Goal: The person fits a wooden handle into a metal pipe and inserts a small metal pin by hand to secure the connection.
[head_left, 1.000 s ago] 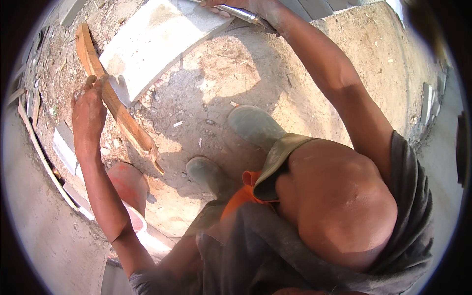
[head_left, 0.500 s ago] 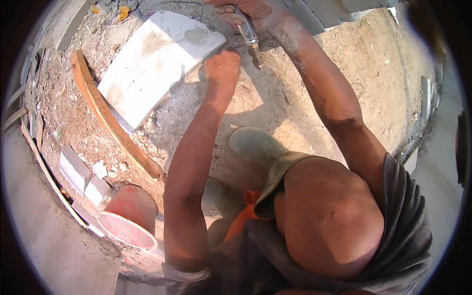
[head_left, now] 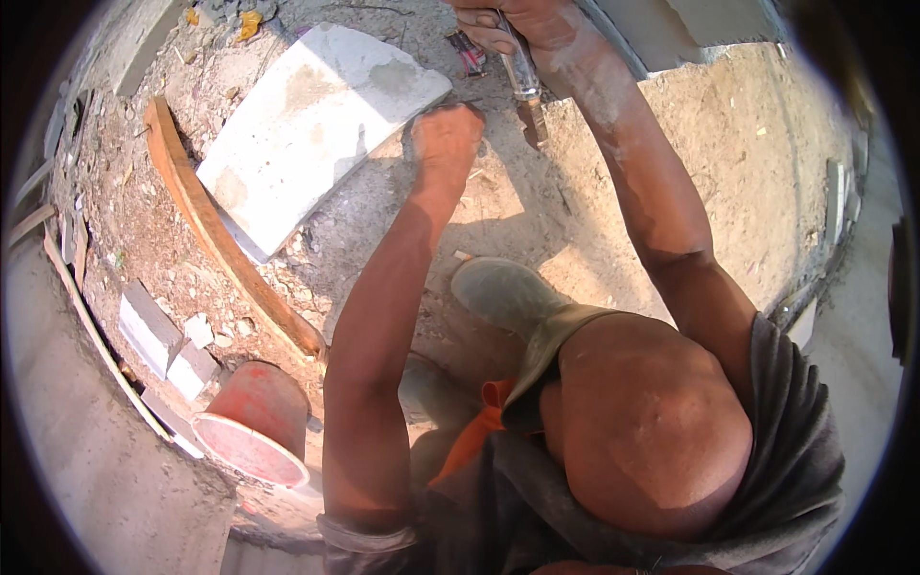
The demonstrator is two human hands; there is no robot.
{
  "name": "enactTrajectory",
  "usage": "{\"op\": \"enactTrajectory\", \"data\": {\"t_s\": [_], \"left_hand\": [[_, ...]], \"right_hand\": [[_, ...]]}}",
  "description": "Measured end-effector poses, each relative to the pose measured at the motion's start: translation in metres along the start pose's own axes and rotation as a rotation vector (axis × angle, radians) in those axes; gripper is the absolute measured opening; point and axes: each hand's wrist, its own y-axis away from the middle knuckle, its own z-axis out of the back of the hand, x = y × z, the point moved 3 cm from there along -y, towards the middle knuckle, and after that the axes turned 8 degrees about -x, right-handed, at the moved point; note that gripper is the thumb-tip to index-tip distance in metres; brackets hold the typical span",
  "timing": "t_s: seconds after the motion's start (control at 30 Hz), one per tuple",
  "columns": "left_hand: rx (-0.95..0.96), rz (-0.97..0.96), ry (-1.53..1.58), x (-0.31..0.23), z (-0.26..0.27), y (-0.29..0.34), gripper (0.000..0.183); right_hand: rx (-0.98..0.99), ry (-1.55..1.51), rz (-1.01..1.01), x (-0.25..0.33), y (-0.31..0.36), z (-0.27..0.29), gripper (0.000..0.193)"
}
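Near the top edge of the head view, my right hand (head_left: 537, 27) is partly cut off by the frame. Its fingers are closed round a slim tool with a clear, shiny handle (head_left: 520, 72); the far end is brownish and points down toward the dusty ground. My left hand (head_left: 448, 139) is a closed fist beside the right edge of a white slab (head_left: 311, 125). Whether anything is inside that fist is hidden. The slab lies flat, part in sun and part in shadow. A small dark and pink object (head_left: 467, 53) lies between the slab and my right hand.
A curved wooden strip (head_left: 216, 230) lies left of the slab. Nearer, a red bucket (head_left: 264, 407) lies on its side by my left arm, with broken white blocks (head_left: 149, 326) beyond it. My boot (head_left: 503, 292) stands between my arms. A grey surface (head_left: 685, 34) borders the top right.
My right hand has moved right and slightly nearer with the clear-handled tool, uncovering the small dark and pink object. My left fist stays beside the slab. The view has shifted slightly.
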Motion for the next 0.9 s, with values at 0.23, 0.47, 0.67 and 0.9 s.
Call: {"op": "enactTrajectory", "data": {"t_s": [0.23, 0.47, 0.67, 0.9], "left_hand": [[-0.175, 0.033, 0.32, 0.006, 0.022, 0.006, 0.009], [0.062, 0.049, 0.345, 0.041, 0.146, 0.014, 0.013], [0.016, 0.292, 0.354, 0.169, 0.225, 0.056, 0.019], [0.047, 1.092, 0.667, 0.288, 0.173, 0.155, 0.018]], "right_hand": [[-0.046, -0.003, 0.021, 0.0, 0.0, 0.0, 0.015], [0.086, 0.233, -0.015, -0.003, -0.001, 0.038, 0.029], [-0.094, 0.194, 0.033, -0.009, 0.02, 0.005, 0.014], [-0.086, 0.257, -0.068, -0.022, 0.023, -0.003, 0.018]]}}
